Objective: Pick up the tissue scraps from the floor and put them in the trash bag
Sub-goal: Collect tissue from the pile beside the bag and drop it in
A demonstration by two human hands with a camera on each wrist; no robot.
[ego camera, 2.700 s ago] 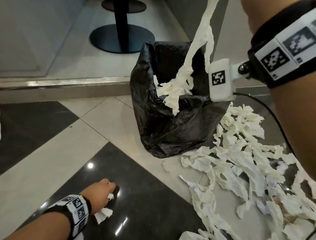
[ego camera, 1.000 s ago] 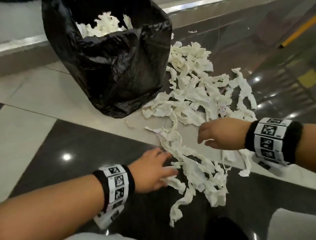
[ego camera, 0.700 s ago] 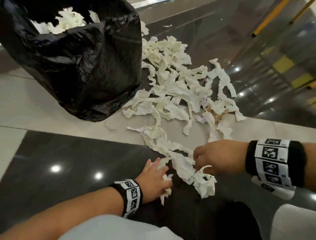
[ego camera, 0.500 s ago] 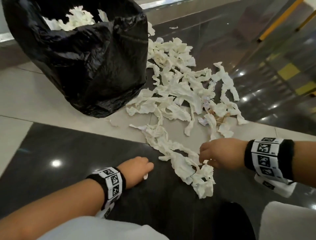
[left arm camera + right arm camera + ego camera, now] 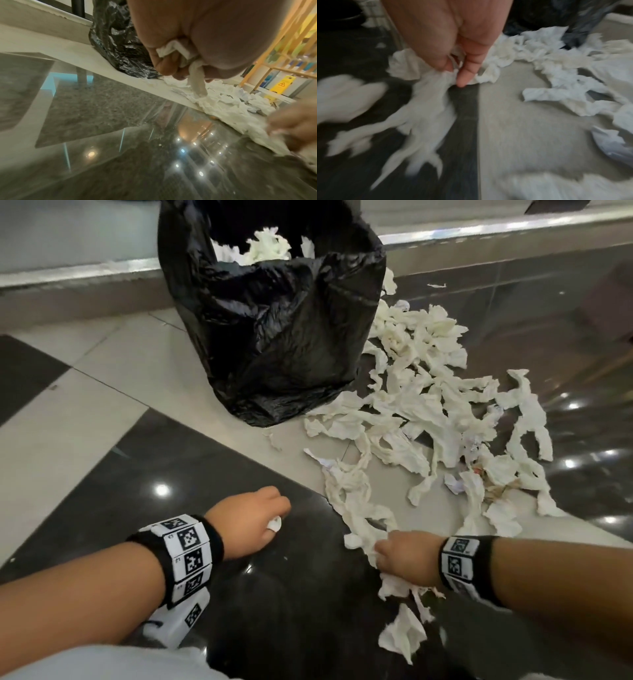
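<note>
The left hand [image 5: 251, 520] is curled round a small scrap [image 5: 173, 52] above the dark floor tile [image 5: 191, 474], and the right hand [image 5: 409, 556] pinches a bunch of tissue strips [image 5: 426, 102] at the near end of the pile [image 5: 428, 419]. The pile lies on the floor just right of the black bag [image 5: 277, 337], which stands open with tissue inside. The wristbands [image 5: 183, 556] bear square black-and-white code marks; no writing is readable.

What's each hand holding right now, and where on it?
Left hand grips small tissue scraps balled in its curled fingers, one strip dangling. Right hand pinches a bunch of tissue strips at their near end; the rest trails on the floor.
</note>
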